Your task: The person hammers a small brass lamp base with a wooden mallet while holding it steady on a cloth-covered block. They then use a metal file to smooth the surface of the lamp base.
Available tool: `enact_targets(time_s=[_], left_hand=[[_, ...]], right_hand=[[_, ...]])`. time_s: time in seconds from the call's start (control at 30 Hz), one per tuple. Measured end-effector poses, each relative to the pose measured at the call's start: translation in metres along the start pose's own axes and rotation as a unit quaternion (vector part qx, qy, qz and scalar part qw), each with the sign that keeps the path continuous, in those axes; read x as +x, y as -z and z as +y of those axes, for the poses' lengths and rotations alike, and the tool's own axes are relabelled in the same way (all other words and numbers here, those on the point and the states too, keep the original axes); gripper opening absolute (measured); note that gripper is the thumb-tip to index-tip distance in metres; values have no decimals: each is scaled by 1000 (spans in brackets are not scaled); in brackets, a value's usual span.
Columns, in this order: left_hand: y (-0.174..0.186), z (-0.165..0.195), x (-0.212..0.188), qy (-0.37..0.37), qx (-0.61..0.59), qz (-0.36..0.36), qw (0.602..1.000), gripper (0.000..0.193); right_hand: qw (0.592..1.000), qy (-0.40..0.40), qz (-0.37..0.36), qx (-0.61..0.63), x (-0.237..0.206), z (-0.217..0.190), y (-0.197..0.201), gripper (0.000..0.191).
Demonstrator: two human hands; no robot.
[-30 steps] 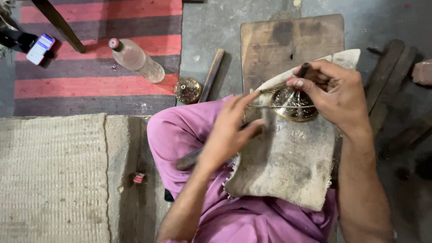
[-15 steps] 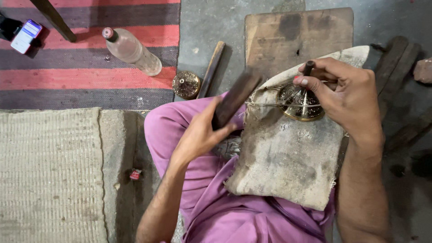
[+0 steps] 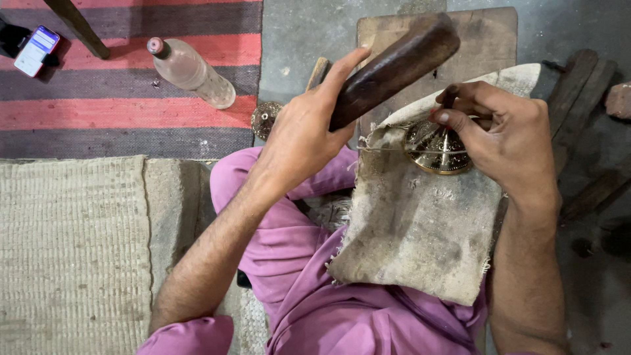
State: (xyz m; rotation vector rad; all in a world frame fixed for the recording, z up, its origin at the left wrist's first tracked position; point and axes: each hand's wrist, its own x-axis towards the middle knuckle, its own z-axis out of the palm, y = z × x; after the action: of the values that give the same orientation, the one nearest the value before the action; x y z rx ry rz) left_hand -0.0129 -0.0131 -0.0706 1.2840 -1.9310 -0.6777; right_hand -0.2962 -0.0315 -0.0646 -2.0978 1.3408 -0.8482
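Hands are working over a worn cloth that is lying across the person's lap in pink trousers, seemingly to pad the leg and keep the piece from sliding. The left hand is closing fully around one end of a dark wooden mallet, lifting it at a slant above the work. The right hand is curling over a round brass dish sitting on the cloth's upper edge, its fingertips pinching a thin dark punch upright against the dish, likely to steady both. Beyond the knee, a second small brass piece is lying on the concrete floor, near a plastic bottle and a phone on the striped rug.
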Motion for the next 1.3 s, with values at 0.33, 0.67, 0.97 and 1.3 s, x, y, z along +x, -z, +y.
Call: enact_targets(time_s=[0.33,0.67,0.97,1.3], left_hand=[[-11,8,3,-20,91,9,996,86],[-23,15,8,-55,197,24,979,85],[-39,16,16,-23,181,5,983,85],[-45,22,22,-25,188,21,982,91]], right_hand=[[999,34,13,-2,-4,6,9,26],[999,18,-17,30,-5,19,22,18],[998,27,-28,56,-3,36,30,20],[995,27,-51,83,3,47,41,19]])
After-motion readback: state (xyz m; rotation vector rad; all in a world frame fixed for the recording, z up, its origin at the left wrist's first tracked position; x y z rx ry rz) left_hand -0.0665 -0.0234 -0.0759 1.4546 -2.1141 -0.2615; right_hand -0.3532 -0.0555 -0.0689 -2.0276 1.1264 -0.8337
